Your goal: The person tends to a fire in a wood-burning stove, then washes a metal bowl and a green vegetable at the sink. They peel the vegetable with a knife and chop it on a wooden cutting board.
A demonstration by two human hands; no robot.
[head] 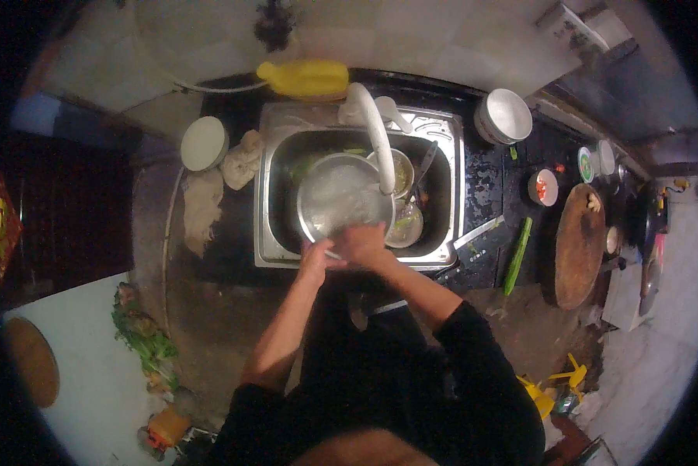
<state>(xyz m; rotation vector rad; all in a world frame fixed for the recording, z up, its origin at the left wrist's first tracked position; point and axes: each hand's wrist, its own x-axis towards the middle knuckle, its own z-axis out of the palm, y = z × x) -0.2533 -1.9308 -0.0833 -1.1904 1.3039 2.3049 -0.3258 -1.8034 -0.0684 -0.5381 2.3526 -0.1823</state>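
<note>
A large round metal basin (346, 192) is in the stainless steel sink (457, 175), under the white faucet (378, 131). At the basin's near rim, my left hand (319, 259) grips with the fingers at the edge. Blurred by motion, my right hand (362, 242) reaches over the same near rim; what its fingers do inside is hidden. Right of the basin sit a bowl with greenish contents (403, 173) and another bowl (406, 226). A dark-handled utensil (426, 160) leans beside them.
A knife (478, 233) lies at the sink's right edge, near a long green vegetable (518, 256). Farther right are a round wooden chopping board (576, 250) and a bowl with red pieces (543, 187). Stacked bowls (506, 116), a yellow bottle (305, 78), a white bowl (204, 144) and a cloth (242, 160) surround the sink.
</note>
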